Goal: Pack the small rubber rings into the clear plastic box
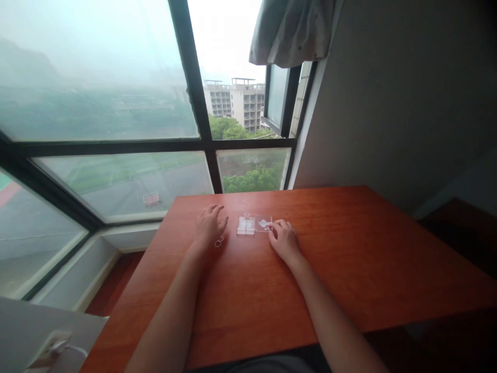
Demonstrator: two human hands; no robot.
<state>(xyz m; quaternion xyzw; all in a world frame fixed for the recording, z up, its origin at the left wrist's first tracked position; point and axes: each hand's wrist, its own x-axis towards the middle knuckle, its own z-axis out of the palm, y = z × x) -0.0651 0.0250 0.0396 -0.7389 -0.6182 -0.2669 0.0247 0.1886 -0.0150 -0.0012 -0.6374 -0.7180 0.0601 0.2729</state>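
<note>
A red-brown table (349, 274) spans the scene; at its far side the left hand (208, 225) has fingers apart; the right hand (285, 240) touches a clear panel (261, 225), clamped or not I cannot tell; left of that sits a clear box (246, 226), contents unclear; pale rings (219, 242) lie near the left hand.

Hands (285, 238) beside clear plastic case (246, 226)

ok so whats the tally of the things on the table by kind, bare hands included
Bare hands: 2 (left hand, right hand)
Clear, blocky plastic box: 1
Clear, flat plastic panel showing a whitish shape: 1
Thin, pale rings: at least 2; anything more by the left fingers is too small to tell
Total: at least 6
</note>
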